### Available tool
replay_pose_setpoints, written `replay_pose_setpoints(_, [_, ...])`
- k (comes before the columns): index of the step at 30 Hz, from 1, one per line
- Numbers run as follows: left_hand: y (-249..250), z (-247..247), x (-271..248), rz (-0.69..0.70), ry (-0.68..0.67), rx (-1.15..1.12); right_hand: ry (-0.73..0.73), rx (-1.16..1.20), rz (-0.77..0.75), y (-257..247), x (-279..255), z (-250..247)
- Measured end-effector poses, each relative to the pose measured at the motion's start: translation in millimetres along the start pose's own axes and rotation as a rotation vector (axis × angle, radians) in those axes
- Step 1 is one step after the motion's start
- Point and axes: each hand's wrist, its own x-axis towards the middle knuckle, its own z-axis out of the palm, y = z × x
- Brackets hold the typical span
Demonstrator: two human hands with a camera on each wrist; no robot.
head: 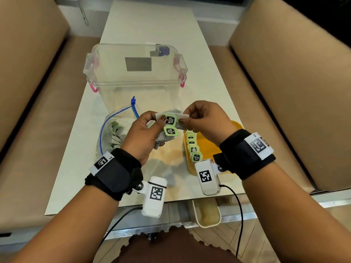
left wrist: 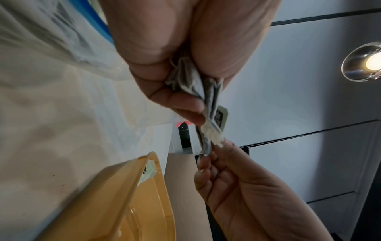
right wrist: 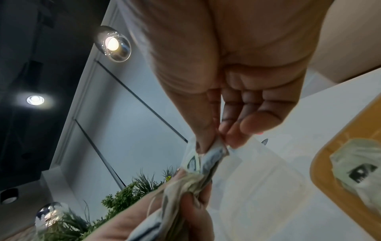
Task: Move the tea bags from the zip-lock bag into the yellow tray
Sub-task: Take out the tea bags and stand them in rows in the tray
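tea bags between both hands

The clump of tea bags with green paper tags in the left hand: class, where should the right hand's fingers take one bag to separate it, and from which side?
Pinch the white paper edge jutting out on the clump of tea bags, coming from the right hand's side; that flat edge sticks clear of the left hand.

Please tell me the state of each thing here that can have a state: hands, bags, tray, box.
Left hand: grips a bunch of tea bags.
Right hand: fingers pinch one tea bag of that bunch.
Zip-lock bag: open, lying on the table, tea bags inside.
Yellow tray: holds a row of tea bags.
Clear storage box: lid off.
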Motion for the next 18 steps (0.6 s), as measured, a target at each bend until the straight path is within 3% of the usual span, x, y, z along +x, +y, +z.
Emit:
replay_pose_setpoints(4, [-2, 0, 0, -0.013, 0.017, 0.030, -0.049, 0.026, 0.049, 3, -5, -5])
replay_pose_setpoints(10, [-1, -3, 0, 0.023, 0.106, 0.119, -0.069, 0.358, 0.117, 10, -13, -13])
replay_pose_setpoints(15, [3, -5, -4, 0.118, -0.062, 0.409, -0.091, 0.686, 0.163, 13, -16, -13])
replay_pose_setpoints(18, [2, 0, -5, 0.111, -0.120, 0.443, -0.087, 0.730, 0.177, 15, -15, -5])
